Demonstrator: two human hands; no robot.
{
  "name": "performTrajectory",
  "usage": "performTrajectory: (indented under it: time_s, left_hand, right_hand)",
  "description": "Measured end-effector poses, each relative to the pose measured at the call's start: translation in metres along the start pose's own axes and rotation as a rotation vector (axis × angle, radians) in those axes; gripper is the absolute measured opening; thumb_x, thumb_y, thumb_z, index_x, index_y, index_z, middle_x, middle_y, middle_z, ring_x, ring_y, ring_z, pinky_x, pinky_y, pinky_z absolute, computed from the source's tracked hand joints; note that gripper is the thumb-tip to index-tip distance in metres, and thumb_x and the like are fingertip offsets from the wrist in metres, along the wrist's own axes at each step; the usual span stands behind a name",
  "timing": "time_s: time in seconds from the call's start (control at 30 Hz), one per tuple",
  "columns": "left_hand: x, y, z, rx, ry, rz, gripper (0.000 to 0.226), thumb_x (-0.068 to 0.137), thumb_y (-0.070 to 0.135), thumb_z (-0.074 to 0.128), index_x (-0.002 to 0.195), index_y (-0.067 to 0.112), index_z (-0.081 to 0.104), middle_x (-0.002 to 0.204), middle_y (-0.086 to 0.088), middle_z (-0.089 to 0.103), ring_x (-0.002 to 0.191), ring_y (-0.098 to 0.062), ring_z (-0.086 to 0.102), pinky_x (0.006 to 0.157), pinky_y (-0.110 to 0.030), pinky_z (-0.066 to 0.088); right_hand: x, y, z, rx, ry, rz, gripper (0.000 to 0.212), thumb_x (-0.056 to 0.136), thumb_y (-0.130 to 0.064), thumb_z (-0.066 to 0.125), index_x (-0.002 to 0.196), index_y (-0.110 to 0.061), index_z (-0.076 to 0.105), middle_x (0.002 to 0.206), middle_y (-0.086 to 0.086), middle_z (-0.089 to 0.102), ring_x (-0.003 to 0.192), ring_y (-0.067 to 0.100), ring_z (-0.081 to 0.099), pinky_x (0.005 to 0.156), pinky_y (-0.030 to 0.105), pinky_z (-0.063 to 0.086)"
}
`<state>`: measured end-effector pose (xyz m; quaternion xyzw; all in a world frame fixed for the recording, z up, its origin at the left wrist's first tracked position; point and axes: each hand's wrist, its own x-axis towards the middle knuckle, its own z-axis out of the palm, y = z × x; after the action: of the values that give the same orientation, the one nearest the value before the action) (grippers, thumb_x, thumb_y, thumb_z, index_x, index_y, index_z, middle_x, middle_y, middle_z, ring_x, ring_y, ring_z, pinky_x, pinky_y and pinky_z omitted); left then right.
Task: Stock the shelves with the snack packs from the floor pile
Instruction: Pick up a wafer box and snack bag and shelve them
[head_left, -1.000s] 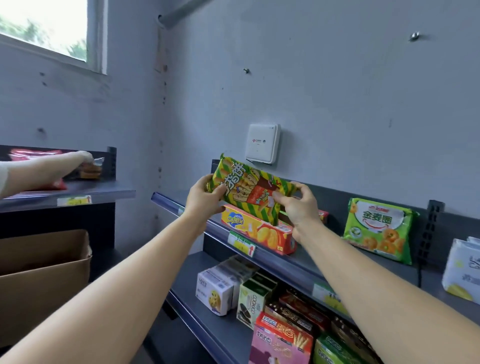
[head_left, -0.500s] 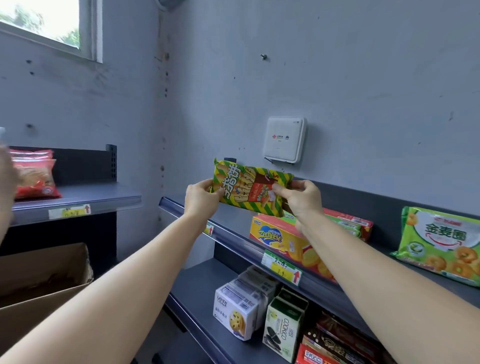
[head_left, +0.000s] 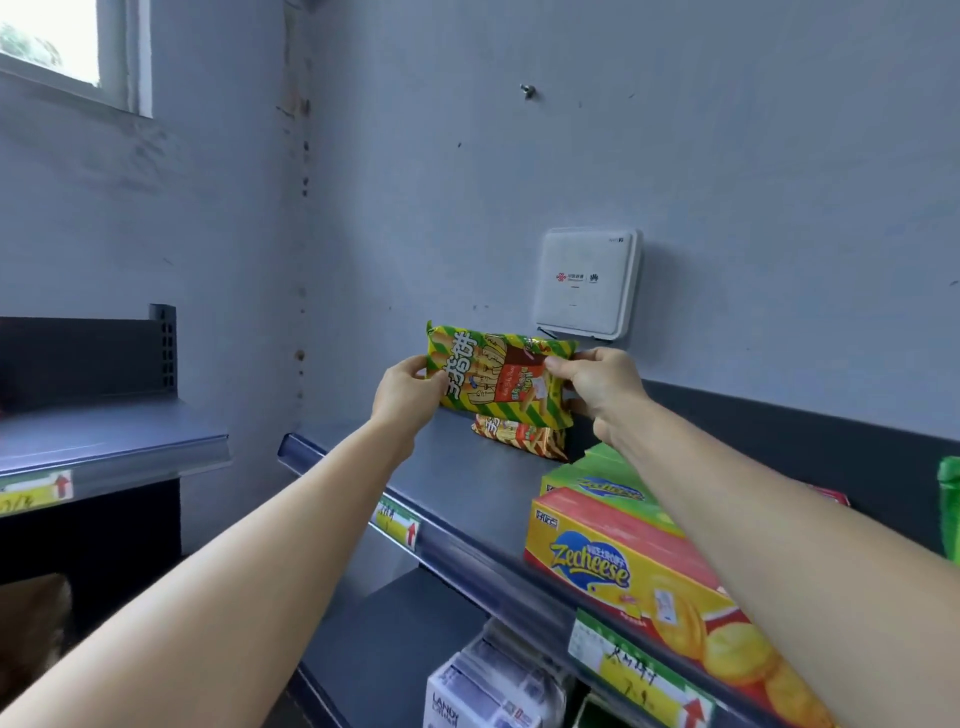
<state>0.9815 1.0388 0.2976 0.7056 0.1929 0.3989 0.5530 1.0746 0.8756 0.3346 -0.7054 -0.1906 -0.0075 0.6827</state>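
The dark grey top shelf (head_left: 467, 483) runs from the corner of the wall out to the right. On it, to the right, lies a yellow and red Zecheese box (head_left: 613, 551), with a green box (head_left: 597, 480) just behind it. A white wall unit (head_left: 584, 283) hangs above the shelf's back panel.

The snack pack (head_left: 498, 379), striped green and yellow, is held in the air over the back of the shelf, below the wall unit. Its long axis runs left to right, nearly level, the right end a little lower. Its printed face is toward the camera, with the big characters at the left end.

The left hand (head_left: 408, 395) grips the pack's left end, fingers curled behind and thumb in front. The right hand (head_left: 597, 387) pinches the right end. A like pack (head_left: 524, 436) lies on the shelf directly below. A yellow price tag (head_left: 397, 522) sits on the shelf's front rail.
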Motion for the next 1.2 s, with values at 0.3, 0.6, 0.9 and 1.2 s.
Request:
performTrajectory:
  time_s: [0.3,0.6,0.9,1.2]
  left_hand:
    - [0.067,-0.044,0.016,0.037,-0.12,-0.126,0.009,0.095,0.024,0.051,0.102,0.023,0.058,0.082,0.008,0.062,0.086,-0.018,0.057,0.091,-0.038,0.052]
    - [0.126,-0.079,0.029,0.197,-0.353,-0.236,0.011,0.096,0.019,0.049,0.102,0.012,0.055,0.093,-0.006,0.061,0.081,-0.021,0.047,0.063,-0.028,0.037]
    - [0.156,-0.103,0.036,0.275,-0.526,-0.264,0.022,0.096,0.017,0.052,0.115,0.007,0.054,0.105,-0.01,0.06,0.088,-0.02,0.048,0.067,-0.029,0.039]
    - [0.166,-0.113,0.036,0.224,-0.662,-0.242,0.031,0.093,0.013,0.058,0.124,0.012,0.051,0.12,-0.007,0.061,0.115,-0.025,0.056,0.089,-0.037,0.043]
  right_hand:
    - [0.04,0.014,0.028,-0.155,-0.11,0.214,0.037,0.087,-0.022,0.069,0.12,-0.006,0.06,0.116,0.012,0.065,0.105,0.026,0.062,0.08,0.039,0.054]
    - [0.059,0.02,0.058,-0.302,-0.096,0.396,0.013,0.099,-0.014,0.048,0.095,-0.006,0.058,0.104,0.016,0.063,0.102,0.031,0.064,0.094,0.044,0.052]
    - [0.073,0.037,0.08,-0.321,-0.021,0.497,0.034,0.101,-0.009,0.043,0.133,0.0,0.045,0.128,0.026,0.057,0.116,0.037,0.059,0.095,0.047,0.049]
    - [0.078,0.041,0.091,-0.329,0.046,0.524,0.039,0.101,-0.009,0.039,0.14,-0.002,0.042,0.139,0.025,0.048,0.128,0.037,0.049,0.102,0.049,0.045]
